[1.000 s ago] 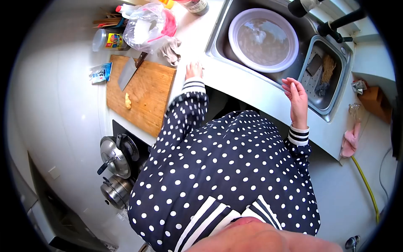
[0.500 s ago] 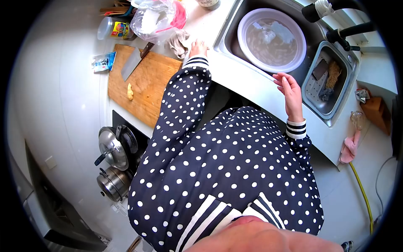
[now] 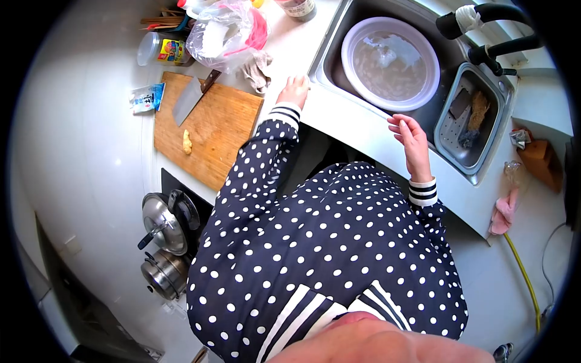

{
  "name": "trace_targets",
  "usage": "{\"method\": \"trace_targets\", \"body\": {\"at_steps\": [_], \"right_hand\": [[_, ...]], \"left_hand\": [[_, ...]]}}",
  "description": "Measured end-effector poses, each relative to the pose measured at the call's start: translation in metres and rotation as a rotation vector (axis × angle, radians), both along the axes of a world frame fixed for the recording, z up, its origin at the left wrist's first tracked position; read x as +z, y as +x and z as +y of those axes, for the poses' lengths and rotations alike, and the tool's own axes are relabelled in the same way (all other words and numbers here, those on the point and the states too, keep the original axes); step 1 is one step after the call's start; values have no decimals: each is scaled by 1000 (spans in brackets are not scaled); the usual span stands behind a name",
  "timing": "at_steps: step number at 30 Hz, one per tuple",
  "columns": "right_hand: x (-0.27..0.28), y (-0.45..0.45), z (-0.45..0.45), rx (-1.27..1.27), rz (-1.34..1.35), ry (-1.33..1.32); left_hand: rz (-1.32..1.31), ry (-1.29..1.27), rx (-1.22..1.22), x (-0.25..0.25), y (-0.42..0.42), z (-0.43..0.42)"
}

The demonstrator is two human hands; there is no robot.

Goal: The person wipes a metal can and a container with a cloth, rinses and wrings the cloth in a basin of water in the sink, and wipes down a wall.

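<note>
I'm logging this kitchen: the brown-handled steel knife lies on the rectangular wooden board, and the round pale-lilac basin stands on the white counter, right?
No, the basin sits in the grey metal sink, as the head view shows; the knife is on the board.

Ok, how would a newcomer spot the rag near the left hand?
Start at the wooden board, left of the sink. Just past the board's upper right corner, between the plastic bag and the left hand, lies the rag. It is crumpled, dull, pale cloth, unlike the shiny, see-through bag and the flat board.
</note>
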State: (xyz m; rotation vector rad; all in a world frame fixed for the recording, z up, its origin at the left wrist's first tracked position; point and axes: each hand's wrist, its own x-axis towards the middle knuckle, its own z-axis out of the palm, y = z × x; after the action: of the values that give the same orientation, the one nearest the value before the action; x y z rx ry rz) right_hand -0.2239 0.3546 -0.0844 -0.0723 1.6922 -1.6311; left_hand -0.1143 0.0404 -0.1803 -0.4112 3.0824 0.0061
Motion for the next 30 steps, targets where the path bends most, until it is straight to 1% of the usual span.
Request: {"method": "trace_targets", "body": {"at_steps": [2, 3, 5, 6, 8, 9, 10, 11, 12, 14, 16, 18, 20, 21, 22, 24, 26, 28, 29, 30], "right_hand": [[2, 2, -1, 28, 15, 3], [3, 0, -3, 35, 30, -1], [7, 0, -6, 15, 46, -38], [9, 2, -5, 13, 46, -55], [-1, 2, -2, 6, 26, -10], [-2, 3, -1, 14, 19, -11], [-3, 4, -1, 21, 10, -11], [-5, 4, 0, 23, 9, -12], [-7, 4, 1, 22, 7, -9], [-9, 4, 4, 30, 11, -8], [-7, 1, 3, 5, -4, 1], [-5, 1, 1, 10, 9, -7], [-10, 0, -2, 26, 17, -14], [-10, 0, -5, 42, 11, -32], [-8, -1, -8, 55, 22, -51], [3, -6, -11, 83, 53, -72], [15, -16, -7, 28, 119, -97], [18, -30, 1, -36, 147, -135], [21, -39, 7, -46, 182, -91], [21, -49, 14, -35, 202, -58]], "left_hand": [[-19, 94, -21, 17, -21, -3], [-11, 102, -42, 14, -34, -10], [116, 93, -31, 8, -35, -10], [171, 90, -16, 6, -26, -7], [267, 173, 25, -1, 12, -4], [227, 166, 92, -13, 37, -7], [209, 166, 165, 2, 62, 4], [201, 115, 176, 9, 83, 12], [254, 70, 79, 12, 93, 16], [227, 76, 72, 7, 90, 29], [235, 114, 23, 8, 65, 49], [217, 106, 77, 8, 40, 72], [319, 109, -30, -12, 18, 88], [324, 154, -52, -11, 2, 96], [331, 204, -81, -4, -18, 102], [85, 546, 48, 15, -67, 110], [99, 604, 44, 36, -115, 118], [146, 615, 64, 41, -158, 121], [137, 613, 92, 45, -177, 118], [216, 571, 79, 40, -193, 110]]}}
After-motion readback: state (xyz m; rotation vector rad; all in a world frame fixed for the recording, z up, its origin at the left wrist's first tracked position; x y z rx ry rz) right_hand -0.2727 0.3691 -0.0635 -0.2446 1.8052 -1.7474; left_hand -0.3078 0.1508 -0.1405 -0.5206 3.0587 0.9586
